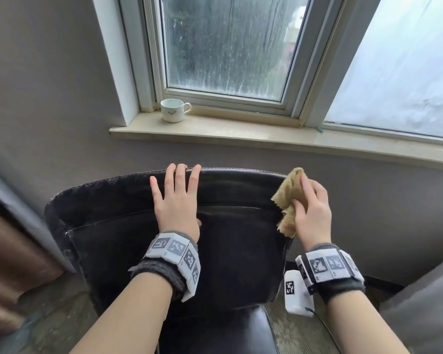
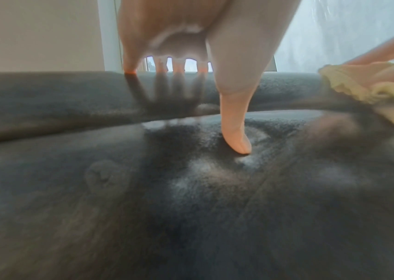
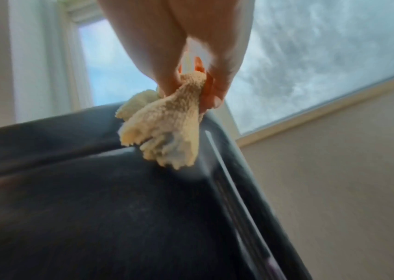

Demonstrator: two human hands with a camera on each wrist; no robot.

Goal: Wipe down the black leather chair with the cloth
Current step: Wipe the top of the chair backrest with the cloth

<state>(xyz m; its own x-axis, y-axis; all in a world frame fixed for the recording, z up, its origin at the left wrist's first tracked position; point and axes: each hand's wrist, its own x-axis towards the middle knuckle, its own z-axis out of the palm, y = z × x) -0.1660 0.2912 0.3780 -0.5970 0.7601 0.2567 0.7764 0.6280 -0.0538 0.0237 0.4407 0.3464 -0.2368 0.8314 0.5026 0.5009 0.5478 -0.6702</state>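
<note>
The black leather chair (image 1: pixel 235 251) faces me below the window, its backrest (image 2: pixel 191 208) filling the wrist views. My left hand (image 1: pixel 175 198) lies flat on the upper backrest with straight fingers reaching the top edge and the thumb (image 2: pixel 235 132) pressing the leather. My right hand (image 1: pixel 311 210) grips a bunched tan cloth (image 1: pixel 290 198) at the backrest's top right corner. In the right wrist view the cloth (image 3: pixel 167 125) hangs from the pinching fingers (image 3: pixel 215 91) and touches the chair (image 3: pixel 95 208) near its right edge.
A white cup (image 1: pixel 173 110) stands on the pale windowsill (image 1: pixel 266 135) behind the chair. A curtain (image 1: pixel 13 238) hangs at the left. A grey surface (image 1: pixel 425 302) rises at the lower right. A small white device (image 1: pixel 296 292) hangs by my right wrist.
</note>
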